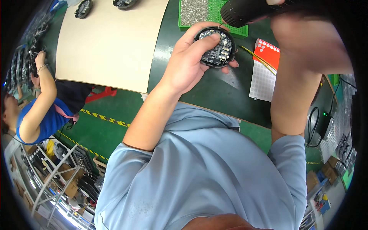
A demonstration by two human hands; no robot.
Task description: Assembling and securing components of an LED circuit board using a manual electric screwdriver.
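In the head view, the left hand [188, 57] holds a round black unit [216, 46] over the dark green bench [226, 92] — fingers curled around its rim, thumb pressed on the exposed circuit board inside. The unit sits far and centre, just near of a green tray [230, 31] filled with small screws. A black power driver [249, 10] comes in from the far right, its thin bit touching the unit's far edge. The right hand [306, 42] is raised close to the camera and blurred; it seems wrapped about the driver's handle, but I cannot tell the grip for sure. Right of the unit lie a white dotted sheet [262, 80], a red sheet [268, 53] and yellow wires [257, 57]. A tan board [111, 42] covers the bench's left part, with two more black units [83, 8] at its far edge. At far left another person [42, 111] in blue reaches toward a rack.
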